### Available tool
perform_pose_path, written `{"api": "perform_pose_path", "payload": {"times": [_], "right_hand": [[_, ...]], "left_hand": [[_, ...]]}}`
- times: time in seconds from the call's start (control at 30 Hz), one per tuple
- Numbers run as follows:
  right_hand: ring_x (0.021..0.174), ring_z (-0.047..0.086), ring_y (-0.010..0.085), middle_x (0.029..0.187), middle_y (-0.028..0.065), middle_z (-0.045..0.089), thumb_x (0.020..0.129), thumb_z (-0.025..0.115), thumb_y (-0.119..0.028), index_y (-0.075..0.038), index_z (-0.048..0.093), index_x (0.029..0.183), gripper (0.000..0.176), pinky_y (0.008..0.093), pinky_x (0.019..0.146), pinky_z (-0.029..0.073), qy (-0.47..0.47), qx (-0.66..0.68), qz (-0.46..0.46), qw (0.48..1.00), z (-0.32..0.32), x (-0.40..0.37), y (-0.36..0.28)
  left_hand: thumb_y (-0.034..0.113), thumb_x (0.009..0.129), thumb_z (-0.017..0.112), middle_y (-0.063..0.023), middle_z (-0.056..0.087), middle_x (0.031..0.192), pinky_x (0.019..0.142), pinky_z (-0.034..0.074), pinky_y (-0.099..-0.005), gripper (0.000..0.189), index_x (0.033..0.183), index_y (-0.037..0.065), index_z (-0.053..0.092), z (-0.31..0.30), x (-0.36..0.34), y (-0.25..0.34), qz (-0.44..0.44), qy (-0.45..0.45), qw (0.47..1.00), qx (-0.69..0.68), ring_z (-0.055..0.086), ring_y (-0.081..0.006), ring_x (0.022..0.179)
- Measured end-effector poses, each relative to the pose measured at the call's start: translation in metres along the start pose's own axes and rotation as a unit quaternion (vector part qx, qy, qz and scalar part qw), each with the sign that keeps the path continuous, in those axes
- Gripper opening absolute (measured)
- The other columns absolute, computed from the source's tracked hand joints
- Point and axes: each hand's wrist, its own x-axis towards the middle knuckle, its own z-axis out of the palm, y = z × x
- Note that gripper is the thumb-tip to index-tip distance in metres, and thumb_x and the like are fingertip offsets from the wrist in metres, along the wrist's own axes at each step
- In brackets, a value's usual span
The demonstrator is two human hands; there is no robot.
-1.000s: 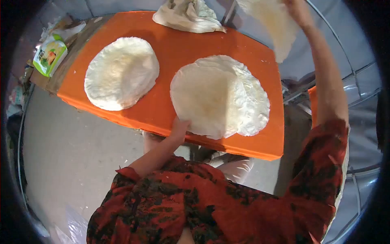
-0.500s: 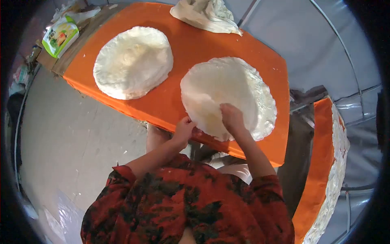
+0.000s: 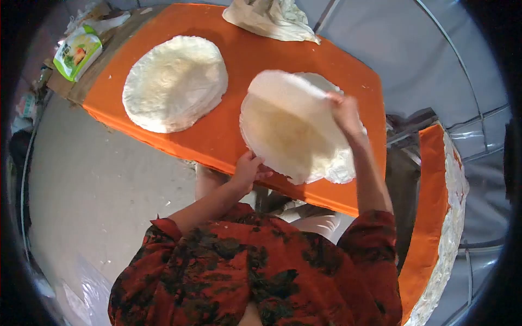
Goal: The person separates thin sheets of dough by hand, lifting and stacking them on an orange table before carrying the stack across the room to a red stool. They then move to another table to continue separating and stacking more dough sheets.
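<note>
A stack of thin, round white sheets (image 3: pixel 288 136) lies on the right half of the orange table. My right hand (image 3: pixel 347 115) pinches the right edge of the top sheet (image 3: pixel 291 89), which is lifted and partly folded over; the hand is a little blurred. At the stack's near left edge, my left hand (image 3: pixel 249 171) has its thumb and forefinger closed on the rim, its other fingers loosely bent. A second round white stack (image 3: pixel 175 84) lies flat on the left half of the table, touched by neither hand.
The orange table (image 3: pixel 217 146) spans the view. A crumpled pale cloth (image 3: pixel 272 20) lies at its far edge, a green and white packet (image 3: pixel 79 53) at the far left. On the right stands an orange surface (image 3: pixel 427 217) edged with white sheets (image 3: pixel 448 244).
My right hand has moved away and to the right, from the middle of the stack to its right side, lifting the top sheet. My left hand has stayed near the rim.
</note>
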Motion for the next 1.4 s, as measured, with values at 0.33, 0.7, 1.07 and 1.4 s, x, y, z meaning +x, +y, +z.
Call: {"api": "perform_pose_path", "payload": {"times": [0.33, 0.7, 1.07, 1.4], "right_hand": [[0.087, 0.063, 0.0305, 0.095, 0.0124, 0.066, 0.075, 0.054, -0.005, -0.006, 0.062, 0.099, 0.026, 0.0403, 0.076, 0.051, -0.089, -0.345, -0.152, 0.922, 0.101, -0.114, 0.057], [0.077, 0.061, 0.0339, 0.083, 0.0135, 0.063, 0.077, 0.065, -0.024, -0.007, 0.060, 0.087, 0.020, 0.0423, 0.067, 0.050, -0.042, -0.191, -0.133, 0.972, 0.123, -0.128, 0.037], [0.075, 0.063, 0.0359, 0.079, 0.0187, 0.064, 0.079, 0.056, -0.010, -0.004, 0.066, 0.084, 0.013, 0.0449, 0.064, 0.050, 0.074, -0.387, -0.198, 0.897, -0.035, 0.015, -0.049], [0.082, 0.061, 0.0321, 0.083, 0.0127, 0.062, 0.079, 0.047, -0.009, -0.008, 0.060, 0.086, 0.014, 0.0453, 0.069, 0.050, -0.031, -0.348, -0.147, 0.925, 0.129, -0.092, 0.076]], "left_hand": [[0.011, 0.092, 0.048, -0.0110, 0.060, 0.107, 0.072, 0.057, -0.0350, 0.024, 0.114, 0.002, 0.049, 0.001, 0.000, 0.000, 0.007, -0.009, 0.999, -0.037, 0.062, -0.0222, 0.087], [0.010, 0.089, 0.053, -0.0061, 0.059, 0.097, 0.074, 0.052, -0.0305, 0.014, 0.102, 0.005, 0.054, 0.005, 0.010, -0.001, 0.027, -0.037, 0.998, -0.043, 0.061, -0.0175, 0.089], [0.013, 0.085, 0.058, -0.0093, 0.056, 0.103, 0.080, 0.048, -0.0367, 0.036, 0.118, 0.004, 0.046, -0.017, 0.030, 0.030, 0.018, 0.125, 0.992, 0.010, 0.056, -0.0220, 0.095], [-0.007, 0.078, 0.051, -0.0098, 0.053, 0.117, 0.089, 0.051, -0.0414, 0.047, 0.123, 0.006, 0.041, -0.011, 0.027, -0.006, -0.002, -0.020, 0.999, -0.050, 0.055, -0.0268, 0.109]]}}
